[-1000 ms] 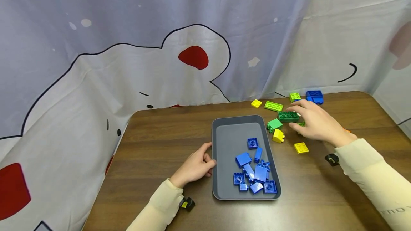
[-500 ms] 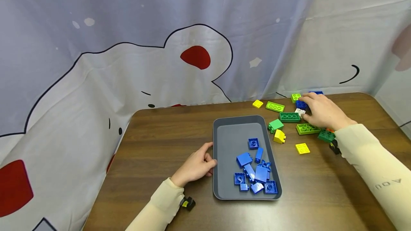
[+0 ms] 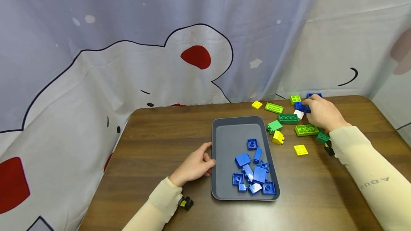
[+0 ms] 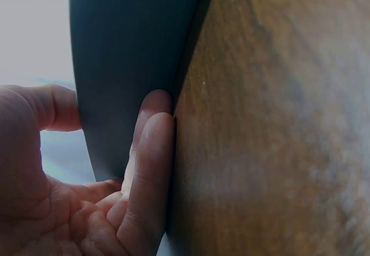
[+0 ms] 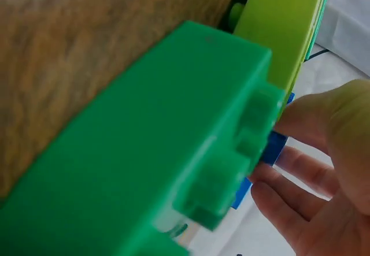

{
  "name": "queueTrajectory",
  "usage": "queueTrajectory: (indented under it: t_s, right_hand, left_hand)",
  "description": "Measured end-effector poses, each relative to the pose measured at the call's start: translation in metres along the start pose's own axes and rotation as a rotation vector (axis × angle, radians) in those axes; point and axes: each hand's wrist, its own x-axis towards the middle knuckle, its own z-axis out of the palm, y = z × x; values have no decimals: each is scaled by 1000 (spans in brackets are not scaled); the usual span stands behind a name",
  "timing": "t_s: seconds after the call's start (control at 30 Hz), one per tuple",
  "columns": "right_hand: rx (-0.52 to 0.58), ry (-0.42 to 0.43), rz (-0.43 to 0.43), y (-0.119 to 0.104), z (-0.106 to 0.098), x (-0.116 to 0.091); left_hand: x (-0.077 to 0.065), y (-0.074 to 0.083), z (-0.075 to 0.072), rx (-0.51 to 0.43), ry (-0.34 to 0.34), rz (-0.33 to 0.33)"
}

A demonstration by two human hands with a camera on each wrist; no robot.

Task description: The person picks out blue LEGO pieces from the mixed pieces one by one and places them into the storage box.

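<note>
My left hand [image 3: 194,165] holds the left side of a grey tray [image 3: 226,133], thumb at the rim. In the left wrist view, its fingers [image 4: 153,158] lie against the tray's outer wall, close to the tabletop. Several blue toy bricks [image 3: 259,174] lie in the tray's near half. At the back right, my right hand [image 3: 324,113] reaches down among loose bricks. Its thumb and fingers close around a blue brick [image 5: 274,147] in the right wrist view, partly hidden behind a green brick [image 5: 144,134]. Another blue brick [image 3: 314,96] sits just beyond the hand.
Around the right hand lie a white brick [image 3: 298,114], a lime brick [image 3: 306,130] and a dark green brick [image 3: 288,118]. Yellow bricks [image 3: 300,150] and a green brick [image 3: 274,126] are nearer the tray. A printed curtain [image 3: 154,70] hangs behind the wooden table [image 3: 160,127].
My right hand has moved right and back, off the dark green brick, then down to the blue bricks, closing its fingers there. The left hand stays at the tray.
</note>
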Motion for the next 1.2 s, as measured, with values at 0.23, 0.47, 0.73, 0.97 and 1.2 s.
queueTrajectory:
  t_s: [0.23,0.47,0.73,0.97,1.2]
  right_hand:
    - [54,66,45,0,5,-7]
    - [103,250,68,-14,-3,-21]
    - [172,385,-56,-81,-10,-36]
    - [279,379,-225,-129,-7,-54]
    - [297,334,-396,-145,-2,-63]
  left_hand:
    - [-1,1,-2,39,-4,-1]
    - [4,0,1,17,-10,-12]
    - [3,-4,0,16,-4,-9]
    - [3,-3,0,6,-8,-11]
    - [3,-4,0,27,-2,-14]
